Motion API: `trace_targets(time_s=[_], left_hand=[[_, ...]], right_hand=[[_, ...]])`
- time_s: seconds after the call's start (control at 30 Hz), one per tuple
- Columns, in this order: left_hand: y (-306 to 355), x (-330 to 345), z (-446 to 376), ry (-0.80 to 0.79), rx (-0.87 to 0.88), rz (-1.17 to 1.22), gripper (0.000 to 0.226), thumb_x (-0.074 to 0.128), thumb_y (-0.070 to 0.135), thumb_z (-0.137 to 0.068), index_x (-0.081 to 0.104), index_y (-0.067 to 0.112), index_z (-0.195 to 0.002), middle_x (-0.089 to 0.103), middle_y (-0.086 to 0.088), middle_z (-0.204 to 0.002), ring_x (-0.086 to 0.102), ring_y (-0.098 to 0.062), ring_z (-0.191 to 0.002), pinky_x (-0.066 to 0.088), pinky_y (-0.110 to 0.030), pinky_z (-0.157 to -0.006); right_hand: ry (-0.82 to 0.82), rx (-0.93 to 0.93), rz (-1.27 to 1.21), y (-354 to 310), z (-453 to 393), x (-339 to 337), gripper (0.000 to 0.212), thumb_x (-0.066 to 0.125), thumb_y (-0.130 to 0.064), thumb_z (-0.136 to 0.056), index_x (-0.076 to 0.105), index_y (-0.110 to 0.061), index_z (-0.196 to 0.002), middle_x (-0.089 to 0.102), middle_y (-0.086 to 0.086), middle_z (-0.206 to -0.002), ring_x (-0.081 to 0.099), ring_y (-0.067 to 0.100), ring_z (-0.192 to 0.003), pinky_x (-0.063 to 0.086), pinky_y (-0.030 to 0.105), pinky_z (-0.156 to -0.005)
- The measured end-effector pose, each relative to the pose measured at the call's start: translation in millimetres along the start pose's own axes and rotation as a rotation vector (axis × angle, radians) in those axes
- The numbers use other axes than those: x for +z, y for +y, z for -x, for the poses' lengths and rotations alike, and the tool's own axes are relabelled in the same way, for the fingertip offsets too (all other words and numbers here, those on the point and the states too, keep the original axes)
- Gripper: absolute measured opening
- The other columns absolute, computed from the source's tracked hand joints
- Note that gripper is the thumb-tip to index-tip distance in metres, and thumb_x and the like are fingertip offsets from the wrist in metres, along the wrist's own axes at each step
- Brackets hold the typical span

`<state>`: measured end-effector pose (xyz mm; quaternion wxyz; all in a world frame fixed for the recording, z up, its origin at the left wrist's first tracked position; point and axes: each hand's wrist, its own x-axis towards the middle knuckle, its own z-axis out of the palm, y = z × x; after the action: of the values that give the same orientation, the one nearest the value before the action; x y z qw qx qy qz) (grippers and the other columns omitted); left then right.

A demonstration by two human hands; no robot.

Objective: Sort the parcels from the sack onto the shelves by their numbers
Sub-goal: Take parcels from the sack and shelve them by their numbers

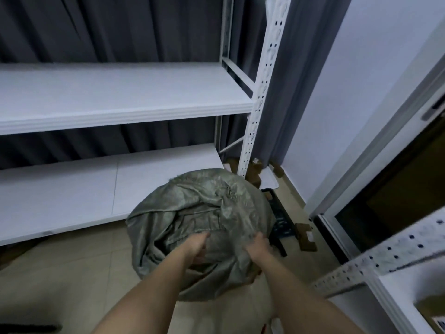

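Note:
A bulging grey-green woven sack (pixel 199 213) sits on the floor in front of the white shelf unit, its fabric bunched and folded over at the top. My left hand (pixel 196 247) grips a fold of the sack's cloth near its front middle. My right hand (pixel 258 247) grips the cloth a little to the right. No parcel shows; the sack's contents are hidden. The upper shelf (pixel 120 92) and the lower shelf (pixel 72 196) are bare white boards.
A white perforated upright (pixel 265 92) stands just behind the sack. Brown cardboard pieces (pixel 305 237) and a dark plastic crate (pixel 280 218) lie on the floor to the right. A second rack (pixel 397 256) stands at the near right, with a box corner (pixel 431 307) on it.

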<state>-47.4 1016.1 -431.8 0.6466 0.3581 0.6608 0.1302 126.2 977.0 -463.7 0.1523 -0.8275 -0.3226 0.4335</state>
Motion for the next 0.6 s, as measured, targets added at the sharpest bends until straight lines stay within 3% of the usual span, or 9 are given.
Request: trace_targets(time_s=[0.07, 0.2, 0.27, 0.3, 0.4, 0.5, 0.6], left_hand=[[18.9, -3.7, -26.3, -0.01, -0.016, 0.027, 0.029, 0.04, 0.032, -0.102, 0.051, 0.014, -0.082, 0.05, -0.003, -0.076, 0.048, -0.016, -0.062, 0.041, -0.02, -0.049], [40.4, -7.3, -82.4, -0.038, -0.01, 0.071, 0.023, 0.041, 0.022, -0.102, 0.059, 0.008, -0.103, 0.063, -0.007, -0.094, 0.063, -0.014, -0.069, 0.048, -0.022, -0.051], [48.6, -7.8, -117.1, -0.079, -0.002, 0.054, 0.021, 0.041, 0.021, -0.102, 0.059, 0.011, -0.103, 0.062, -0.017, -0.115, 0.066, -0.026, -0.1, 0.055, -0.032, -0.079], [48.6, -6.2, -135.7, -0.101, -0.012, 0.031, 0.023, 0.041, 0.023, -0.102, 0.06, 0.012, -0.11, 0.057, -0.02, -0.126, 0.057, -0.034, -0.117, 0.048, -0.039, -0.095], [49.0, -0.9, -188.5, -0.108, -0.008, -0.021, 0.036, 0.048, 0.022, -0.099, 0.054, 0.001, -0.129, 0.051, -0.029, -0.132, 0.05, -0.039, -0.125, 0.037, -0.046, -0.108], [44.5, 13.3, -241.7, -0.093, 0.006, -0.038, 0.034, 0.053, 0.018, -0.097, 0.054, 0.001, -0.127, 0.058, -0.019, -0.127, 0.056, -0.035, -0.116, 0.044, -0.038, -0.102], [40.4, 32.2, -289.2, -0.1, -0.05, -0.06, 0.033, 0.053, 0.019, -0.096, 0.055, 0.002, -0.124, 0.063, -0.011, -0.102, 0.061, -0.024, -0.091, 0.053, -0.019, -0.072]], right_hand=[[-0.02, -0.02, 0.135, -14.3, -23.7, 2.9, 0.07, 0.054, -0.036, -0.092, 0.022, -0.011, -0.149, 0.036, 0.012, -0.147, 0.04, 0.031, -0.132, 0.036, 0.037, -0.109], [-0.026, -0.031, 0.259, -24.1, -70.2, 21.5, 0.078, 0.052, -0.041, -0.093, 0.011, -0.011, -0.152, 0.028, 0.013, -0.152, 0.031, 0.031, -0.138, 0.029, 0.038, -0.112], [0.016, 0.015, 0.347, -26.3, -100.2, 34.7, 0.081, 0.054, -0.042, -0.092, 0.009, -0.009, -0.151, 0.027, 0.014, -0.152, 0.031, 0.031, -0.137, 0.029, 0.037, -0.112], [0.033, 0.039, 0.38, -27.5, -114.3, 41.5, 0.079, 0.053, -0.042, -0.093, 0.009, -0.008, -0.151, 0.028, 0.014, -0.151, 0.032, 0.03, -0.137, 0.03, 0.037, -0.111], [0.108, 0.036, 0.449, -27.4, -150.0, 59.3, 0.067, 0.046, -0.041, -0.096, 0.016, -0.01, -0.148, 0.032, 0.012, -0.149, 0.035, 0.027, -0.135, 0.034, 0.036, -0.108], [0.169, 0.051, 0.483, -25.9, -185.0, 69.9, 0.07, 0.047, -0.045, -0.095, 0.015, -0.012, -0.149, 0.031, 0.009, -0.15, 0.037, 0.025, -0.135, 0.035, 0.035, -0.107], [0.23, 0.086, 0.523, -22.4, -224.8, 72.5, 0.083, 0.046, -0.052, -0.094, 0.002, -0.012, -0.152, 0.02, 0.01, -0.155, 0.027, 0.028, -0.14, 0.032, 0.039, -0.109]])
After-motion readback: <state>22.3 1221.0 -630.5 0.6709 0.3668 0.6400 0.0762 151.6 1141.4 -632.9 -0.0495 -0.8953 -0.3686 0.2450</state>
